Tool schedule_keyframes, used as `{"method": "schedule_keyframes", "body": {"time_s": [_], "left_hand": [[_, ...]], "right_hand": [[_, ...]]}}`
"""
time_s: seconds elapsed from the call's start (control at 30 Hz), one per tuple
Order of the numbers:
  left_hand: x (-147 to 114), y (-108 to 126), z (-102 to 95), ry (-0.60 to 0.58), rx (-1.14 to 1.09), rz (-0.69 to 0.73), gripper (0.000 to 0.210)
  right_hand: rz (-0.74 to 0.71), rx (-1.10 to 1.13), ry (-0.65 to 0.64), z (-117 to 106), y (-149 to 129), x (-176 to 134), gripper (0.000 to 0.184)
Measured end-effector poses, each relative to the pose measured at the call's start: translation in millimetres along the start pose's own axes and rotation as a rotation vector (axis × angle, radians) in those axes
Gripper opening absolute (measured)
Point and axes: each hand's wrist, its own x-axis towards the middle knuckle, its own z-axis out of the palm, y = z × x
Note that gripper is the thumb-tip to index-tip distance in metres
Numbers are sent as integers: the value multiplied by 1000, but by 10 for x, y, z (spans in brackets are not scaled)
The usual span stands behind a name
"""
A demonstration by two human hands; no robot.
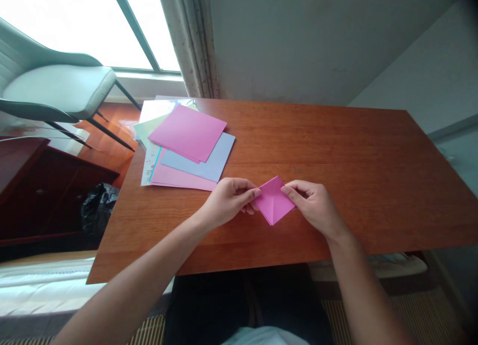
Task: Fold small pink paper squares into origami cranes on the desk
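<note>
A small square of folded pink paper (274, 203) is held between my two hands just above the front part of the table, one corner pointing toward me. It has a crease down its middle and more than one layer at the near corner. My left hand (233, 198) pinches its left corner between thumb and fingers. On the other side, my right hand (309, 200) grips the upper right edge, thumb on top. The fingers under the paper are partly hidden.
The wooden table (336, 151) carries a loose pile at its left: pink sheets (190, 131), a pale blue sheet (212, 161) and other papers beneath. A pale chair (59, 88) stands by the window, and a black plastic bag (99, 205) sits left of the table.
</note>
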Motion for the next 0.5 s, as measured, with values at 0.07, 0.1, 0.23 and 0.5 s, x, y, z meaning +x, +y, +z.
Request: {"method": "schedule_keyframes", "body": {"time_s": [0.07,0.1,0.23,0.5], "left_hand": [[1,-1,-2,-16,10,-8,31],[2,1,-5,-26,11,-14,32],[6,4,-16,-40,-11,-9,31],[-8,-14,-5,52,199,91,23]], "right_hand": [[-7,-12,7,1,17,6,33],[-8,-13,13,2,26,8,33],[11,-4,8,6,67,15,35],[-81,-113,129,12,200,-10,28]]}}
